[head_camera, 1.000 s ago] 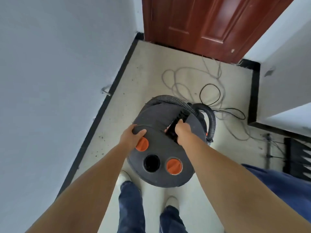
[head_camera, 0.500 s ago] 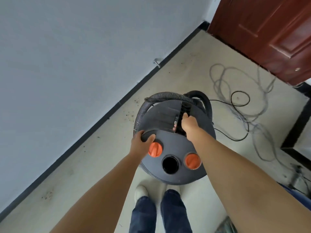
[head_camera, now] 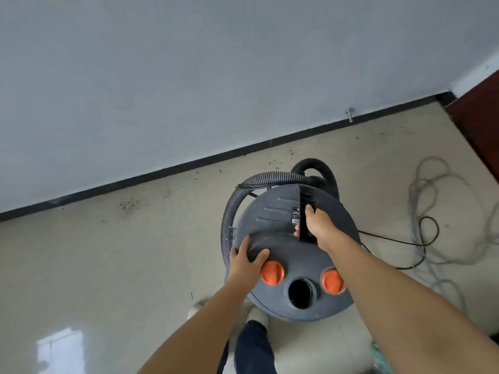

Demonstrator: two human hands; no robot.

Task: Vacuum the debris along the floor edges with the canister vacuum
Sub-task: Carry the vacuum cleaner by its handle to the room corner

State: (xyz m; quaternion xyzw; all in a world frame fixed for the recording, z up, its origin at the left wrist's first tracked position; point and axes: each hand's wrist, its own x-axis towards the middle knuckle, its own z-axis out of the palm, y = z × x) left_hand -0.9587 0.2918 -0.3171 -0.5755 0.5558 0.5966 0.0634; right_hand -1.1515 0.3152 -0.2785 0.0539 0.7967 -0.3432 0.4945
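Canister vacuum (head_camera: pixel 286 255) stands on the tiled floor (head_camera: pixel 113 265), near the black skirting (head_camera: pixel 162 172). Right hand (head_camera: pixel 320 229): grip closed round the black carry handle (head_camera: pixel 305 211) on the lid. Left hand (head_camera: pixel 245 259): fingers spread flat against the lid's rim, beside an orange knob (head_camera: pixel 272 273). Ribbed hose (head_camera: pixel 243 195) curls round the canister's far side. Dark debris (head_camera: pixel 129 206) lies scattered along the skirting.

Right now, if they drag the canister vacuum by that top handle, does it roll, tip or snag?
The canister vacuum looks wide and squat, so tipping seems unlikely. Whether it rolls is unclear: no wheels show. The ribbed hose looks floppy and would probably trail. The loose cables beside it could snag.
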